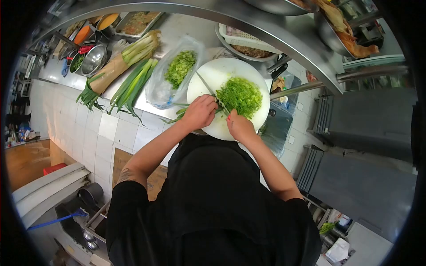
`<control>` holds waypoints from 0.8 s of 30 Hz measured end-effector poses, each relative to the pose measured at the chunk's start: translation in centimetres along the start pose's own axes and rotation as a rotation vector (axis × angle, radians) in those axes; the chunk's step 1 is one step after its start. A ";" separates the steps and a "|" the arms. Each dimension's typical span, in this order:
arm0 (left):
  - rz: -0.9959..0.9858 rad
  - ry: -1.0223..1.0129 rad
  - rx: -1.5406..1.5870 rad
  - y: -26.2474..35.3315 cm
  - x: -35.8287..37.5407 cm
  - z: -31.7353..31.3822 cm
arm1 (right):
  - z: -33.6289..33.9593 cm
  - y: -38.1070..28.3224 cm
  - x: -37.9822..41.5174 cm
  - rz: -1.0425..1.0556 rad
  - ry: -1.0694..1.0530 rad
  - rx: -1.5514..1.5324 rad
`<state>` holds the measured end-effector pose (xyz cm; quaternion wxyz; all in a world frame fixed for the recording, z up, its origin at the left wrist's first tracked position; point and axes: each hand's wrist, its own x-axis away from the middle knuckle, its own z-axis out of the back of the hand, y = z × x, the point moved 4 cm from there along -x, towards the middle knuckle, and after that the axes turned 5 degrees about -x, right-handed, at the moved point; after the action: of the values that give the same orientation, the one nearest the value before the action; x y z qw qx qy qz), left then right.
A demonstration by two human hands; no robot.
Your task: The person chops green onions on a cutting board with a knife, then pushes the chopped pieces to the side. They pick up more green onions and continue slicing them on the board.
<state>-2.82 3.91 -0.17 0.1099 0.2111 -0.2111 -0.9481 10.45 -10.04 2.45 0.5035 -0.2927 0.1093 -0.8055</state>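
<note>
On a steel kitchen surface (186, 31) with no legible writing, a white cutting board (208, 75) carries chopped greens (240, 95). The left hand (199, 112) grips a knife (208, 88); the right hand (239, 125), curled, presses green stalks (181, 113).

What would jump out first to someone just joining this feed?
The heap of chopped greens on the round white cutting board at centre, with the left hand gripping a knife and the right hand beside the pile. To their left lie whole leeks and a plastic bag of more cut greens.
</note>
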 end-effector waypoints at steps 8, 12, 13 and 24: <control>-0.004 0.029 0.043 0.0 0.1 -0.1 | -0.9 0.4 -0.6 0.030 0.015 -0.009; -0.001 0.028 0.072 -0.3 0.2 -0.2 | 0.8 -0.7 -1.2 0.007 -0.003 0.011; -0.003 0.030 0.068 -0.5 0.2 -0.2 | 1.4 -1.4 -0.7 0.010 0.001 0.011; 0.022 0.078 0.086 -0.5 0.4 -0.5 | -0.9 -0.4 -1.1 -0.030 -0.027 0.060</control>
<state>-3.02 4.01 -0.94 0.1193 0.2501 -0.2497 -0.9278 9.95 -8.96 1.51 0.5013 -0.2901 0.0736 -0.8119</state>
